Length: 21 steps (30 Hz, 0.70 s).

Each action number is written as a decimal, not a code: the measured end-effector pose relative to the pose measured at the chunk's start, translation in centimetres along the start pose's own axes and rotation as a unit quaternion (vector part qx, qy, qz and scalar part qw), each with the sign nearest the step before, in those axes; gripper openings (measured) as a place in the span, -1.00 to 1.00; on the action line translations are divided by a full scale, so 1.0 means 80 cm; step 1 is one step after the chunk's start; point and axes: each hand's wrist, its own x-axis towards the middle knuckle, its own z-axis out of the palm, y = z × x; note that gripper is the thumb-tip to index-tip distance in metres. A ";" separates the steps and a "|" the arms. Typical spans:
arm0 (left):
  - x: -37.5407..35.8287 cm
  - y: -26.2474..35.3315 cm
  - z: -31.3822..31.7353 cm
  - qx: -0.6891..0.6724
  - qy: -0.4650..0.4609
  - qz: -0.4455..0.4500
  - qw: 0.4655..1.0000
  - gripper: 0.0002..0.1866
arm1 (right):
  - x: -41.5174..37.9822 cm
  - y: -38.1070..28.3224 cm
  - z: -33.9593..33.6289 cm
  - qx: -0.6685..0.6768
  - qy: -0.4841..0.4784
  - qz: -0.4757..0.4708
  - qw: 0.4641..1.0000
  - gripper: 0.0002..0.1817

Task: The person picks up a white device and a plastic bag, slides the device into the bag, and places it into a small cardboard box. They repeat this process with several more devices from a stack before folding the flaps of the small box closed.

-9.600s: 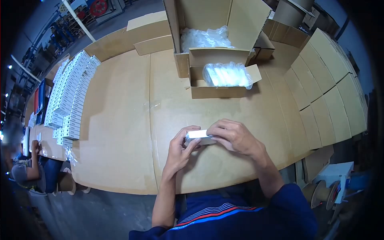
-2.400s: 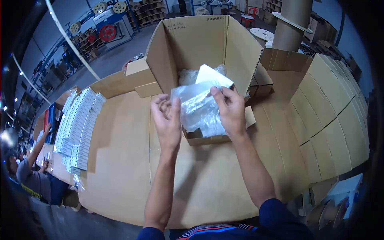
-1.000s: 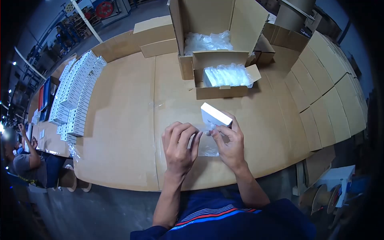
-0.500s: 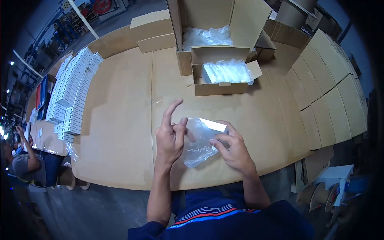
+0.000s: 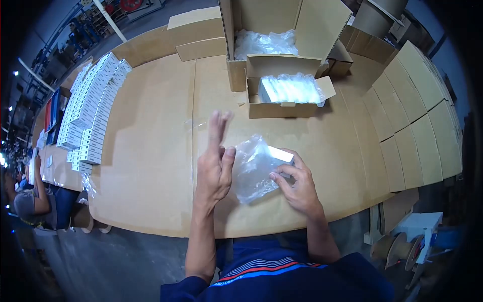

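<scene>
White box and clear bag in the right hand, lower centre of frame

White box (image 5: pixel 280 156): just right of lower centre, above the table (image 5: pixel 151 166), tilted, bright narrow face up. Clear plastic bag (image 5: pixel 251 173) overlaps its left side; cannot tell whether any of the box is inside.

Right hand (image 5: pixel 297 189): thumb and bent fingers pinch the box at its near side, by the bag's edge.

Left hand (image 5: pixel 215 173): left of the bag, thumb upright, raised fingers blurred; cannot tell whether these are spread or pressed together, nor whether the thumb touches the bag. No grip seen.

Upper centre: small open carton (image 5: pixel 282 111) bears a row of plastic-wrapped packs (image 5: pixel 294 89). Directly behind it, large open carton (image 5: pixel 322 30) contains crumpled clear plastic (image 5: pixel 264 44).

Left side: stacked small white boxes (image 5: pixel 93 108). Right side: stacked brown cartons (image 5: pixel 415 118).

Lower left: another person (image 5: pixel 40 206), seated. Lower right: spool (image 5: pixel 397 250) beyond the table edge.
</scene>
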 end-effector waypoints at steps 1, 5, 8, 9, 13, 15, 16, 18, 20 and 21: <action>0.000 -0.010 -0.001 -0.042 0.030 0.014 0.999 -0.11 | 0.000 0.003 0.002 0.017 0.013 0.004 1.000 -0.84; -0.027 -0.032 0.013 -0.228 0.134 -0.089 0.960 0.31 | 0.002 0.014 0.011 0.064 0.078 0.000 0.995 -0.85; -0.062 -0.037 0.032 -0.354 0.033 -0.176 0.918 0.16 | 0.002 0.022 0.018 0.110 0.100 0.036 0.988 -0.85; -0.063 -0.034 0.035 -0.321 0.017 -0.194 0.927 0.08 | 0.003 0.021 0.018 0.078 0.089 0.009 0.993 -0.85; -0.062 -0.021 0.043 -0.235 0.011 -0.201 0.951 -0.25 | 0.004 0.025 0.020 0.085 0.054 -0.026 0.995 -0.84; -0.063 -0.029 0.043 -0.187 0.033 -0.153 0.970 -0.38 | 0.003 0.029 0.019 0.168 0.050 -0.020 0.984 -0.85; -0.062 -0.026 0.039 -0.168 0.027 -0.146 0.974 -0.38 | 0.006 0.025 0.005 0.146 0.056 -0.008 0.988 -0.85; -0.060 -0.018 0.031 -0.130 0.013 -0.134 0.982 -0.38 | 0.019 0.012 -0.035 0.101 0.068 0.017 0.992 -0.85; -0.062 -0.017 0.029 -0.126 0.003 -0.134 0.983 -0.37 | 0.036 0.008 -0.059 0.102 0.124 -0.077 0.984 -0.71; -0.062 -0.017 0.029 -0.124 -0.002 -0.133 0.983 -0.36 | 0.049 -0.002 -0.066 0.146 0.141 -0.122 0.972 -0.63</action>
